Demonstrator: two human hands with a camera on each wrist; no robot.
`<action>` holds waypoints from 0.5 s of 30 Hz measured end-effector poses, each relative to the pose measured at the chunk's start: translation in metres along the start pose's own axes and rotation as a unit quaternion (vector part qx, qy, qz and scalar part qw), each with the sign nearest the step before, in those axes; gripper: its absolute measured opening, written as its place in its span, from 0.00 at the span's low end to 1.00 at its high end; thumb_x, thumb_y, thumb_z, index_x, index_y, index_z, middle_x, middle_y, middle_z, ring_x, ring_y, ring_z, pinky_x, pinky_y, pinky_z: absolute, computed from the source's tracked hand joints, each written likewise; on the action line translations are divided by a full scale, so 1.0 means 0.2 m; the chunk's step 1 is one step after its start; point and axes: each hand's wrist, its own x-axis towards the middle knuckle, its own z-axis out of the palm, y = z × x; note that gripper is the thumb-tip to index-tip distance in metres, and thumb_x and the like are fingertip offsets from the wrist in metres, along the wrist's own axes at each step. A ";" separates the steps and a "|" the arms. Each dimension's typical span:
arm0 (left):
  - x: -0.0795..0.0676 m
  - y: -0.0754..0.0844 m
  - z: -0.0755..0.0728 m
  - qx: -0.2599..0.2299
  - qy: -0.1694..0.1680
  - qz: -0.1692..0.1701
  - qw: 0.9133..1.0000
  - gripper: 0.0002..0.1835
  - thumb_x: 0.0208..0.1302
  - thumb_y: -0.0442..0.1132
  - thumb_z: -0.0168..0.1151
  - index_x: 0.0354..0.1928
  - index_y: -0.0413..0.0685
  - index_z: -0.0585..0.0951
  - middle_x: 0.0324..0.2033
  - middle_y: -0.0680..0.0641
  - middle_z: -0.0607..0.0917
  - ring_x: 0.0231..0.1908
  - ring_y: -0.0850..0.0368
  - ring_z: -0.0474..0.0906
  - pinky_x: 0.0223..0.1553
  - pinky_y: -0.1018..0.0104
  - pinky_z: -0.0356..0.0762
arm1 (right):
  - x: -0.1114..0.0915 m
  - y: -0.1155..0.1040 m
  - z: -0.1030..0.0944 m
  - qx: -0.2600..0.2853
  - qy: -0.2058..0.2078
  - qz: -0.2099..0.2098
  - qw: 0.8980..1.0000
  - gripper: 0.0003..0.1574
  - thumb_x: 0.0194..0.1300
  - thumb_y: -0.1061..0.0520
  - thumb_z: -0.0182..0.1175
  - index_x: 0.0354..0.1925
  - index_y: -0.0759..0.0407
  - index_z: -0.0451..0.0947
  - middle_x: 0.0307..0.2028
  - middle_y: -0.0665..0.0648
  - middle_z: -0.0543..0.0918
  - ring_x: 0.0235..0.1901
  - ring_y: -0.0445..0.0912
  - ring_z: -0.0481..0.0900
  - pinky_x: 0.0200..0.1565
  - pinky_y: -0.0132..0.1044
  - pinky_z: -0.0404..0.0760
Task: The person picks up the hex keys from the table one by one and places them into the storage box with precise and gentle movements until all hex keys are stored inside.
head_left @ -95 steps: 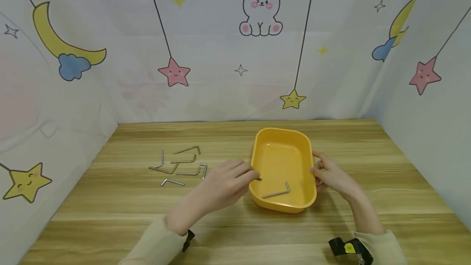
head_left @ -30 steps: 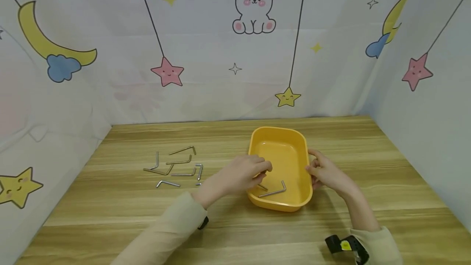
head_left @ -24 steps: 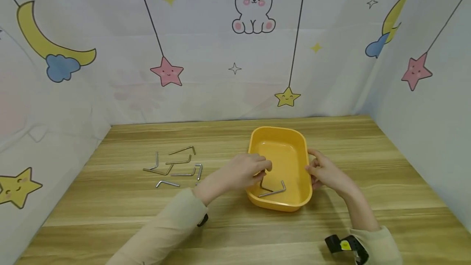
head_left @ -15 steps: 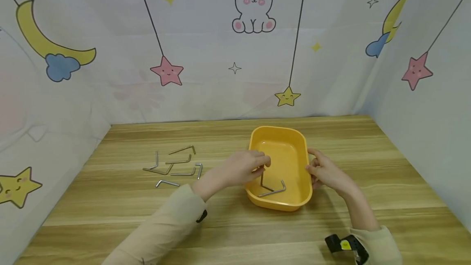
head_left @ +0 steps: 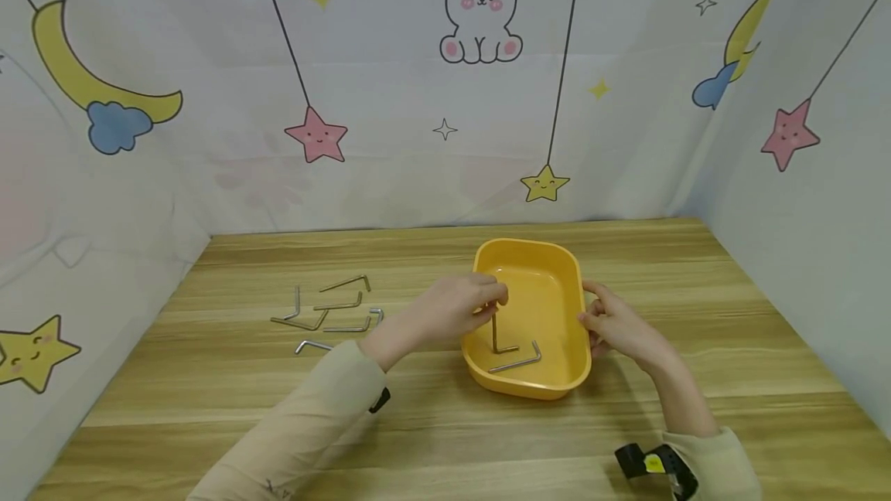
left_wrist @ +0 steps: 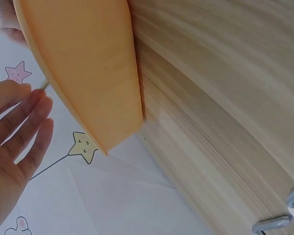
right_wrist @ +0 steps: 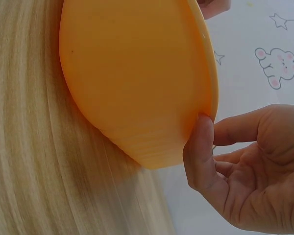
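Observation:
Over the left side of a yellow plastic bin, my left hand pinches the top of a brass-coloured hex key. The key's long arm stands upright, with its short arm pointing right, low in the bin. Just in front of it, a silver hex key lies on the bin floor. My right hand grips the bin's right rim; the right wrist view shows its fingertips against the wall near the rim. From the left wrist, the bin wall hides most of the brass key.
Several hex keys lie loosely grouped on the wooden table left of the bin, among them a brass-coloured one and a silver one. My left forearm passes in front of them. A printed cloth surrounds the table.
My left hand has brought the brass-coloured hex key over the rim into the bin, then risen slightly as the key turned upright. The right hand keeps its hold on the rim.

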 end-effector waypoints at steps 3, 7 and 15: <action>0.00 0.00 0.00 -0.001 -0.001 -0.002 1.000 0.05 0.63 0.33 0.59 0.38 0.53 0.79 0.35 0.55 0.83 0.31 0.65 0.78 0.31 0.76 0.73 | 0.00 0.00 0.00 -0.001 0.001 -0.002 1.000 0.41 0.73 0.62 0.45 0.73 0.69 0.37 0.34 0.61 0.71 0.26 0.46 0.76 0.29 0.42 0.84; 0.00 -0.01 0.00 0.001 -0.002 -0.001 1.000 0.05 0.63 0.34 0.59 0.38 0.53 0.79 0.34 0.55 0.83 0.30 0.65 0.76 0.31 0.76 0.72 | 0.00 0.00 0.00 -0.001 0.002 -0.002 1.000 0.41 0.72 0.62 0.45 0.73 0.69 0.37 0.34 0.61 0.71 0.26 0.46 0.76 0.29 0.41 0.83; -0.03 0.00 0.00 0.009 0.013 0.006 1.000 0.04 0.62 0.34 0.60 0.36 0.52 0.80 0.32 0.55 0.82 0.30 0.64 0.75 0.30 0.75 0.72 | 0.00 0.00 0.00 -0.002 0.001 -0.001 1.000 0.41 0.73 0.62 0.45 0.73 0.69 0.36 0.34 0.60 0.71 0.26 0.46 0.76 0.29 0.41 0.83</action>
